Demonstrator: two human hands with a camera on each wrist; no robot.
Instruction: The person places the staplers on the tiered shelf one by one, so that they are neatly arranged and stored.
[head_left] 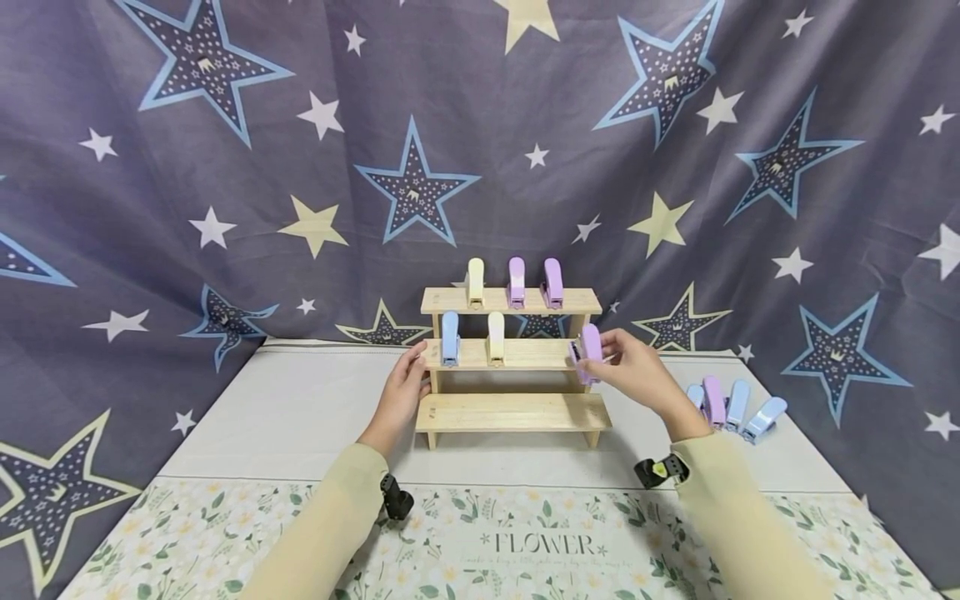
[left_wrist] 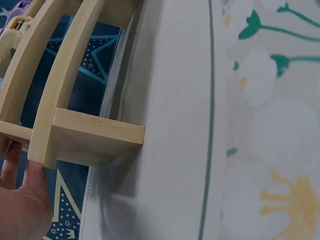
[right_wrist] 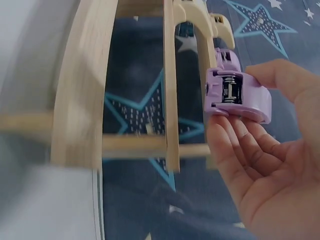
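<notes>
My right hand pinches a purple stapler between thumb and fingers at the right end of the middle shelf. In the right wrist view, the spring and metal parts of the held stapler show. At the opposite end, my left hand has its fingertips against the left end of the wooden three-tier rack. The left wrist view shows these fingers fairly straight at the wood. A blue stapler and a cream stapler stand on the middle shelf.
On the top shelf stand a cream stapler and two purple staplers. Blue staplers and another purple stapler sit together on the table, right of the rack. A star-patterned curtain hangs behind; a floral mat covers the front.
</notes>
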